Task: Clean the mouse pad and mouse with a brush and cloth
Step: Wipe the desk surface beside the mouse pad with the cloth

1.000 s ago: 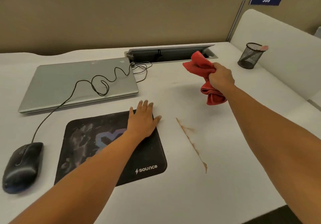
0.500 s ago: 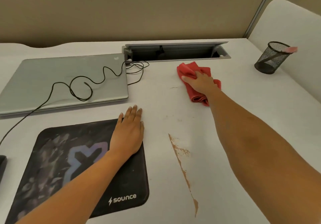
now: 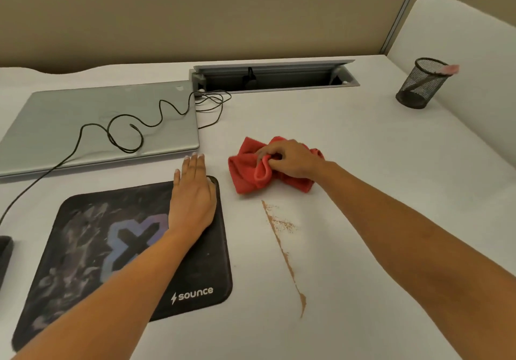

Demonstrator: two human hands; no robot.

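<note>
The left hand (image 3: pixel 192 195) lies flat, fingers straight and together, on the far right corner of the black mouse pad (image 3: pixel 92 248), with its fingertips reaching past the edge onto the white table (image 3: pixel 377 192). The forearm hides part of the pad's print. To the right, apart from the pad, the right hand (image 3: pixel 290 158) grips a bunched red cloth (image 3: pixel 245 172) that rests on the table; the fingers curl into its folds. Just in front of the cloth runs a thin line of brown dust (image 3: pixel 282 248). The mouse (image 3: pixel 4 256) is cut off at the left edge, only a dark sliver showing. Its cable (image 3: pixel 122 125) loops over a closed grey laptop (image 3: pixel 69 119) towards a cable slot (image 3: pixel 273 76). A mesh cup (image 3: pixel 421 83) at the far right holds something pink, too blurred to make out.
</note>
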